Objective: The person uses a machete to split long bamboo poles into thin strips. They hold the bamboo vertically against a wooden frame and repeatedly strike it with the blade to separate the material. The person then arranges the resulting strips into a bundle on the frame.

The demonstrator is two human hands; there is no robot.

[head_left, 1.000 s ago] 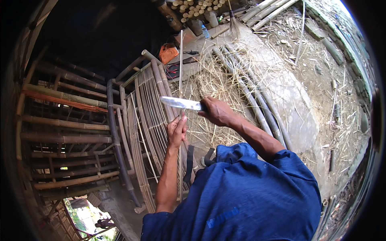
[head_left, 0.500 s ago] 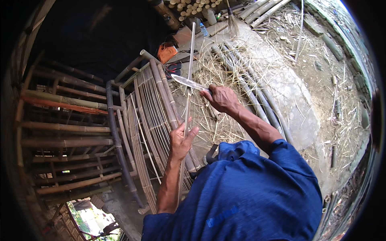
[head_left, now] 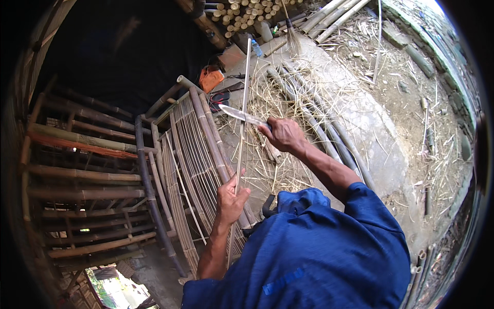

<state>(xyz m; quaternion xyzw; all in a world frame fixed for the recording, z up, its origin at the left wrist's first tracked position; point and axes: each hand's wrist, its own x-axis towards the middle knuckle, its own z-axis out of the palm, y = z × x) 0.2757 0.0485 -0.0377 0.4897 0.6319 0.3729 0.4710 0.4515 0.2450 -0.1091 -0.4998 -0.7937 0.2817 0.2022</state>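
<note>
A long, thin bamboo strip [head_left: 246, 82] runs away from me, its lower end passing beside my left forearm. My left hand [head_left: 230, 201] is closed round it, the thumb pointing to the right. Farther up, my right hand [head_left: 284, 135] grips a knife [head_left: 242, 115] by its handle, most of which the fingers hide. The pale, pointed blade lies across the strip and points left. Whether its edge bites into the bamboo I cannot tell.
Left of the strip stands a slatted bamboo bench [head_left: 193, 134], with a bamboo frame [head_left: 85, 177] beyond it. Bamboo poles [head_left: 329, 129] and loose shavings [head_left: 272, 103] lie on the right. A broom [head_left: 292, 38], a plastic bottle [head_left: 256, 48] and an orange bag [head_left: 210, 79] are farther off.
Both hands and the knife sit slightly lower in the picture, as the view has shifted a little. The blade still crosses the strip, and both grips are unchanged.
</note>
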